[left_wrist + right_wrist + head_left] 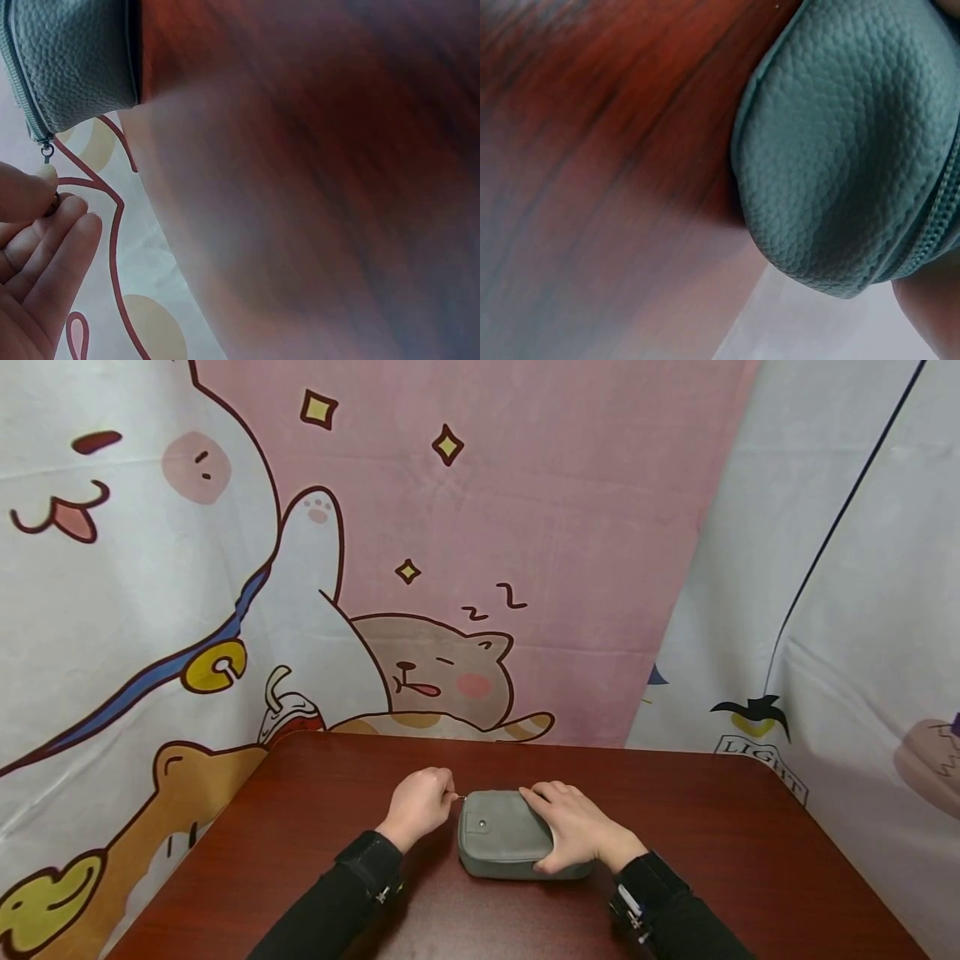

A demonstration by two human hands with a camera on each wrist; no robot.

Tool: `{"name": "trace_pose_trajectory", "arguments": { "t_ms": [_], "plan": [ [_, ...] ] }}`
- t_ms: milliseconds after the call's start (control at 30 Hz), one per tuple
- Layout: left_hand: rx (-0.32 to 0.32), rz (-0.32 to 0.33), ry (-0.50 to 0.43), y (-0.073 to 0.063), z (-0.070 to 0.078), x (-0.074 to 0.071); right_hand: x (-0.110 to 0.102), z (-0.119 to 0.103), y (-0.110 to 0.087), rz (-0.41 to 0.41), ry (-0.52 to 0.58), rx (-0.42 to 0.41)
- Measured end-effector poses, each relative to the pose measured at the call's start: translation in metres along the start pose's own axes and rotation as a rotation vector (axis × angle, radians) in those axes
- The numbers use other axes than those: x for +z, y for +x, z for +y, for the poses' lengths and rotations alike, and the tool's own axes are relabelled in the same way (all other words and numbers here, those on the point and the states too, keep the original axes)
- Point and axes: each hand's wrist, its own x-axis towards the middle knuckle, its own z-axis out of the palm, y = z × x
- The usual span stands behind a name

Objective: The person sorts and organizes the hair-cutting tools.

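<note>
A grey-green zip pouch [502,831] of grained leather lies on the brown table, a small metal snap on its top. At its left back corner my left hand [420,806] pinches the zipper pull [48,154] between thumb and fingers. In the left wrist view the zip's teeth run along the pouch's edge to that pull. My right hand [577,827] holds the pouch's right side, fingers over the top and back, thumb at the front edge. The right wrist view shows the pouch's rounded end [832,157] close up, with most of the right hand out of sight.
The dark reddish-brown table [712,827] extends on both sides of the pouch. Behind it hangs a cloth backdrop [562,527] with cartoon animals, meeting the table's far edge. Black sleeves [330,902] with wrist-worn cameras cover both forearms.
</note>
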Motion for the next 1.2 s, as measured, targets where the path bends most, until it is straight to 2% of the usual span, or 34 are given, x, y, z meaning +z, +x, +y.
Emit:
{"name": "trace_pose_trajectory", "arguments": {
  "t_ms": [167,567,833,1200],
  "plan": [
    [-0.016,0.0,-0.004,0.005,0.0,0.006,-0.001,0.0,0.001,-0.004,-0.017,0.001],
    [0.021,0.002,0.022,0.018,-0.001,0.017,0.002,0.0,0.001,0.02,-0.028,-0.024],
    [0.044,-0.035,0.035,0.026,0.0,0.019,0.0,-0.002,0.002,0.001,-0.04,-0.003],
    [0.066,-0.033,0.054,0.032,0.004,0.022,0.001,-0.001,0.001,0.002,-0.025,0.0]
  ]
}}
